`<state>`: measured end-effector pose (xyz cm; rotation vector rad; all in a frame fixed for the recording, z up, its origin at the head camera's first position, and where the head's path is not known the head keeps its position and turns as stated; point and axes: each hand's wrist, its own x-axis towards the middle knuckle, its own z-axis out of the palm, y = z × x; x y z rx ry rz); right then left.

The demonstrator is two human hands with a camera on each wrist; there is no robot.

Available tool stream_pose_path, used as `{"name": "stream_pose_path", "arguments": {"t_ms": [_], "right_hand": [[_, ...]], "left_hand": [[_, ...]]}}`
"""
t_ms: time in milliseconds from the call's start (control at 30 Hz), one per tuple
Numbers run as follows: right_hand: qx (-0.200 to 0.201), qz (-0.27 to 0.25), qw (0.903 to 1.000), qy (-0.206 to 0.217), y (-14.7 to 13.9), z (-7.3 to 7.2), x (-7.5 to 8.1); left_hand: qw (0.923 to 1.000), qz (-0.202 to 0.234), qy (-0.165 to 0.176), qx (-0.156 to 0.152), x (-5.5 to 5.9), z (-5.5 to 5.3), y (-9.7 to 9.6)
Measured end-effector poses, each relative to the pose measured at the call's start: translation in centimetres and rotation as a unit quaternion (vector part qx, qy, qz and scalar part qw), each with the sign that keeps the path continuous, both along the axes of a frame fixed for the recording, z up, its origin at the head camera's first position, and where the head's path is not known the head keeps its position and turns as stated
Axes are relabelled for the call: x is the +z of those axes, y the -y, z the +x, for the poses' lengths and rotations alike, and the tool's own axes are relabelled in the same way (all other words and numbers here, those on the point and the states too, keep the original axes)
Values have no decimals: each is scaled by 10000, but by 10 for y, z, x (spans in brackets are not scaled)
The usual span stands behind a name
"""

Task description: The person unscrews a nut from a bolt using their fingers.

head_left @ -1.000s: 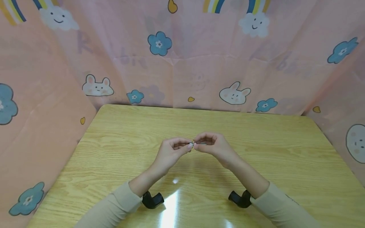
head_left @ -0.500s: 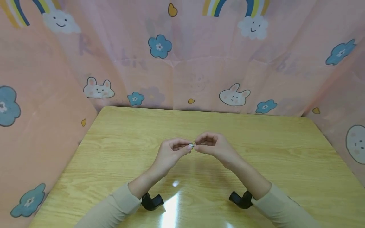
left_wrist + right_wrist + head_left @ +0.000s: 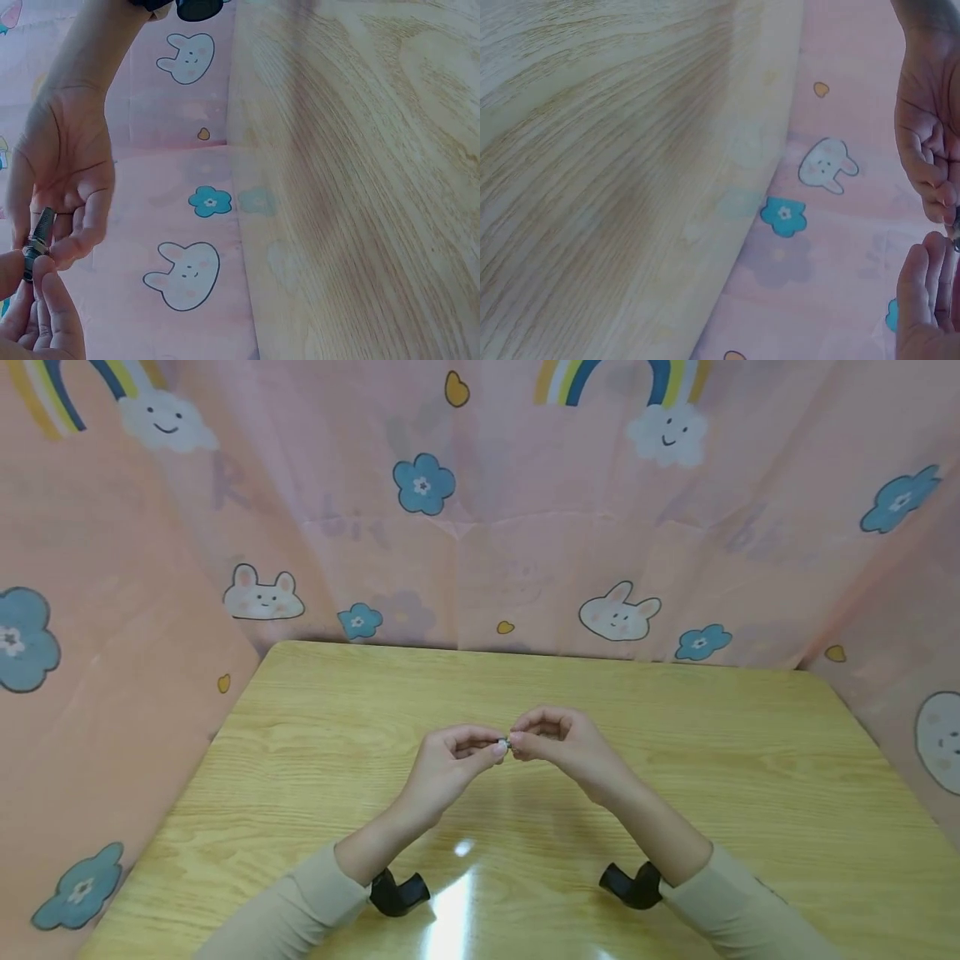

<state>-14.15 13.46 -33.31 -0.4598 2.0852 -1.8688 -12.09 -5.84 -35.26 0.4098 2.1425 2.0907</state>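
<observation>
A small metal threaded bolt (image 3: 45, 224) with a nut-like collar (image 3: 34, 245) lies between the two hands over the table. My left hand (image 3: 446, 768) pinches one end of it between thumb and fingertips. From the other side, my right hand (image 3: 573, 752) has its thumb and fingertips curled at the collar. In the left wrist view the threaded end points toward the palm of the right hand (image 3: 67, 165). Only a sliver of metal shows at the edge of the right wrist view, beside the right hand's fingers (image 3: 913, 281).
A light wood-grain table (image 3: 360, 693) lies beneath both hands. Behind and beside it hangs a pink cloth (image 3: 465, 552) printed with rabbits, flowers and clouds. Black wrist cameras (image 3: 400, 893) sit at both sleeve cuffs, low over the table.
My right thumb has shifted forward along the bolt, and the shaft that showed past the right fingers is now covered. My left hand stays nearly still. The head view has tilted slightly.
</observation>
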Motion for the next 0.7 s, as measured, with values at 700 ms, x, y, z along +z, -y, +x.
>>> {"name": "stream_pose_path", "arguments": {"t_ms": [700], "right_hand": [[283,414,9983,-309,1,1,5]], "left_hand": [[9998,-72,-125,143,1,2,4]]}}
